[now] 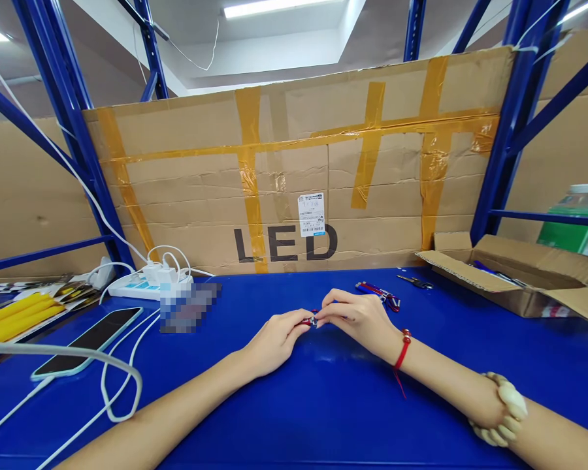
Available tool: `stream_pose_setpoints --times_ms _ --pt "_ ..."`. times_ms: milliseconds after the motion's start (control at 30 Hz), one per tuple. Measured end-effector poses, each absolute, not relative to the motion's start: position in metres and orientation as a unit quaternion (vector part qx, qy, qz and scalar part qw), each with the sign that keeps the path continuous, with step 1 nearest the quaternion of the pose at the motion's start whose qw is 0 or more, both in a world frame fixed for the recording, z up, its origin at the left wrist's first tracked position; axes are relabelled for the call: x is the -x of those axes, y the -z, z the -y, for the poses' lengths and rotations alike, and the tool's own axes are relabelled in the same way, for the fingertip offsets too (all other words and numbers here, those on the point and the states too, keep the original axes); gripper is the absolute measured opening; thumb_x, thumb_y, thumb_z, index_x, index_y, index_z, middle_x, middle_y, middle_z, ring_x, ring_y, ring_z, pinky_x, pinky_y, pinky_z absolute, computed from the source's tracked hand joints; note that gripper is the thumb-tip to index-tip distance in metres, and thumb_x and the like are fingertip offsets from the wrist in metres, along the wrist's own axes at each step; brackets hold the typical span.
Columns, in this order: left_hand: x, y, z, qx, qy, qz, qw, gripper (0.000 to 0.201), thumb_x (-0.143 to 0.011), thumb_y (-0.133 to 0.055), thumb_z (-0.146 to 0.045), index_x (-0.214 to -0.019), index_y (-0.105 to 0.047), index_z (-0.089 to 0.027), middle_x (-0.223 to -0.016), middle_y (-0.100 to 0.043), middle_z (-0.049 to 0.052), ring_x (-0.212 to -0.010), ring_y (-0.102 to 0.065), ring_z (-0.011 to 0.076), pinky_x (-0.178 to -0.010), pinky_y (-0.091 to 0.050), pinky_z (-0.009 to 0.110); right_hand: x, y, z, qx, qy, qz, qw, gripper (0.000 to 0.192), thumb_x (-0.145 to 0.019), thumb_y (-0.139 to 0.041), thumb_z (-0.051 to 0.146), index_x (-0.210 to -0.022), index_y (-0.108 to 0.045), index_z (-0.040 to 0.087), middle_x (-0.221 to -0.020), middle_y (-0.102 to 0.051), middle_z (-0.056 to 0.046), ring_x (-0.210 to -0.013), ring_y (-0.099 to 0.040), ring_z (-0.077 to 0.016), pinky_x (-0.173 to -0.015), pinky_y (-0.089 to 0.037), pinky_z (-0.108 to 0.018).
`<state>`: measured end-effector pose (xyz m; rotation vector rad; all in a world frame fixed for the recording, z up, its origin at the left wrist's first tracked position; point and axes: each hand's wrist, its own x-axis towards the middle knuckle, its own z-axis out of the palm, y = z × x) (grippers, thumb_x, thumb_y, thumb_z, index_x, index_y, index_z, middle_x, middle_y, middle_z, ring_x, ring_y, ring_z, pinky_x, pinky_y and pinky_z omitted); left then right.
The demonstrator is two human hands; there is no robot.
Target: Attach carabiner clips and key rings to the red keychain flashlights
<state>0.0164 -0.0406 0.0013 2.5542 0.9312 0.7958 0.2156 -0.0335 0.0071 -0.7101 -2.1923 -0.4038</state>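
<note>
An open brown cardboard box (519,287) sits at the far right of the glossy blue tabletop (323,405), its flaps folded outward; inside, only a dark blue, slender item (490,269) shows against the corrugated wall, and its kind cannot be told. Behind the box a green plastic bottle with a white cap (571,219) stands beyond a blue steel rack beam.

In the middle of the table both hands meet. The left hand (277,339) pinches a small red piece with a silvery metal end (310,321) between thumb and fingertips, and the right hand (360,320) closes its fingertips on the same piece from the other side, so the piece sits just above the table between the two hands. A red cord bracelet (402,349) circles the right wrist, and a chunky cream bead bracelet (504,411) sits further up that forearm.

Just beyond the right hand lies a small bundle of red and blue wire-like pieces (379,292), and to its right a small dark metal tool (415,282). A large flattened cardboard sheet patched with amber tape and printed "LED" (294,189) stands along the far edge. On the left, a white power strip with plugged chargers (147,281) rests far back, a smooth black smartphone (85,343) lies nearer, and white cables (117,385) loop beside it. Yellow printed packages (14,313) lie at the far left.
</note>
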Motion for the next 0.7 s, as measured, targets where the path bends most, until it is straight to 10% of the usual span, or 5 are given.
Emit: stream_pose_setpoints --times_ms 700 --pt "-0.0138 -0.0005 0.0484 -0.887 -0.246 -0.356 0.162 0.012 -0.092 -0.032 -0.022 -0.096 -0.044 -0.021 -0.086 -0.060 -0.001 -0.073 -0.056 0.0138 -0.064 -0.038 0.023 -0.2113 -0.0033 0.0349 0.350 -0.053 0.847 0.397 0.020 -0.080 -0.060 0.035 -0.068 -0.068 0.021 -0.075 -0.064 0.001 -0.060 -0.055 -0.0084 -0.053 -0.034 -0.020"
